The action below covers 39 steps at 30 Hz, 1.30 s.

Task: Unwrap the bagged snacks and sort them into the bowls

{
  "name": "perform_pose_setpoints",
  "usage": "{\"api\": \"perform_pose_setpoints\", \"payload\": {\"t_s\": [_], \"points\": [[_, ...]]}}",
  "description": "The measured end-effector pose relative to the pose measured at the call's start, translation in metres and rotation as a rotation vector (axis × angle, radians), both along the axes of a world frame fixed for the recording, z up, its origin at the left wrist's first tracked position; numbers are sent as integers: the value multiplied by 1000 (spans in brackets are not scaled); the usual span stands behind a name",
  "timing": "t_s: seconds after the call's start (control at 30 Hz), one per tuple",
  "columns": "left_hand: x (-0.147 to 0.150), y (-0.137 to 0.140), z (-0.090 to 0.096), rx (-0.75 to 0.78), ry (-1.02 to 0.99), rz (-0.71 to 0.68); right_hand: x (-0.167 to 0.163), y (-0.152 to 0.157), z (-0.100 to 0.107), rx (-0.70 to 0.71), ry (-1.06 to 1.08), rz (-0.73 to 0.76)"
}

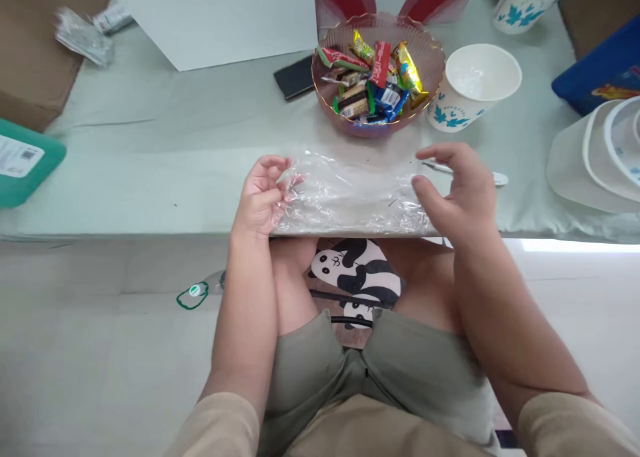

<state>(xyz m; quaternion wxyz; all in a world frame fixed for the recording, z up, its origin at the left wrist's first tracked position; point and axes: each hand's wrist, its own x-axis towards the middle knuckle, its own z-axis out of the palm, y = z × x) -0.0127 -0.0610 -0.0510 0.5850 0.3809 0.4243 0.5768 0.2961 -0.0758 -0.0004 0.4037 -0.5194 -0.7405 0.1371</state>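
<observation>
A crinkled sheet of clear plastic film (pixel 350 194) lies along the table's front edge, between my two hands. My left hand (pixel 261 194) has curled fingers at its left end, with film gathered at the fingertips. At the right end, my right hand (pixel 463 190) is open, thumb and forefinger spread apart, nothing between them. A slim white tool (pixel 500 178) lies partly hidden behind the right hand; its kind is unclear. Beyond the film stands a scalloped, gold-rimmed glass bowl (pixel 367 129) holding several wrapped sweets (pixel 381 64).
A paper cup (pixel 475 87) stands right of the bowl, another (pixel 533 4) farther back. A dark phone (pixel 295 77) lies left of the bowl. White plastic tubs (pixel 575 157) are at right, a green container (pixel 30 164) at left, and a white board (pixel 225 17) behind.
</observation>
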Motion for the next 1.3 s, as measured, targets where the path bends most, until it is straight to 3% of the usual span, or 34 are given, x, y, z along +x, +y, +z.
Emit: {"api": "perform_pose_setpoints", "payload": {"t_s": [0.17, 0.3, 0.43, 0.57, 0.67, 0.77, 0.87, 1.03, 1.2, 1.3], "points": [[1, -8, 3, -1, -36, -199, -41, 31, 18, -156, -170, 445], [6, -8, 3, -35, -3, -163, -56, 41, 14, -524, -281, 621], [9, -2, 3, -85, -2, -27, -40, 26, 3, -743, -43, 493], [18, 3, 10, -105, -132, 50, -22, 11, -17, -732, 451, 206], [33, 5, 17, -164, -269, -37, -21, 8, -30, -655, 739, 89], [55, 5, 21, -219, -312, -218, -24, 8, -36, -624, 902, 102], [76, 2, 23, -216, -290, -375, -24, 6, -39, -554, 944, 108], [90, -3, 21, -238, -182, -531, -22, 1, -35, -497, 819, 28], [93, -4, 23, -252, -8, -441, -24, 0, -25, -512, 761, 35], [94, -6, 23, -235, -6, -357, -23, 1, -29, -510, 746, -4]]}}
